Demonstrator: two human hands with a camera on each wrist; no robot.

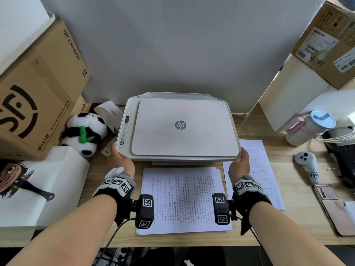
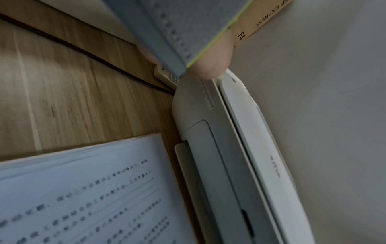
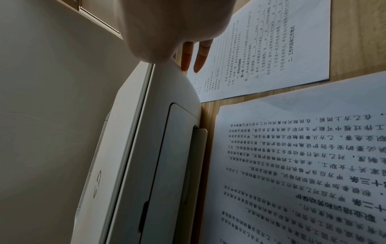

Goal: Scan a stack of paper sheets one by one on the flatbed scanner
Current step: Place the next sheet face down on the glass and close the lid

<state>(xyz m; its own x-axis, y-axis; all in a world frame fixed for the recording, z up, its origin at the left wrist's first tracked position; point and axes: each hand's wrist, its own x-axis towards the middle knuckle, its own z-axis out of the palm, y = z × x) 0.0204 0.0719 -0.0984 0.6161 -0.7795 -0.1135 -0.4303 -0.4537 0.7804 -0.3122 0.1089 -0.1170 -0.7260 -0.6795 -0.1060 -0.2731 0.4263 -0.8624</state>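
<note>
Right, nearest the person lies the stack of paper sheets (image 1: 182, 200), printed face up on the wooden desk (image 1: 299, 217), squarely between the two forearms and just in front of the scanner (image 1: 180, 127). Just beside it to the right lies a single sheet (image 1: 257, 169), apart from the pile and partly tucked under the right hand; my guess is that one has already been scanned, though nothing here proves it. Moving up, the left hand (image 1: 122, 159) holds the scanner's front left corner, thumb on the top edge and fingers hidden round the side. The right hand (image 1: 241, 163) sits on the front right corner the same way; the right wrist view shows two fingers (image 3: 199, 56) hanging fairly straight past the corner, so how firmly it holds I cannot tell. The lid (image 1: 184, 129) is fully down, flat on the body, with no paper showing at its edges, so whether a sheet is inside cannot be seen. As I read it, the task is early: the stack looks thick, at most one page dealt with, and the lid must be lifted before a sheet goes on or comes off the glass. Farther off, a plush panda (image 1: 85, 133) and cardboard boxes (image 1: 38, 89) stand left, a lidded cup (image 1: 309, 127) right.
</note>
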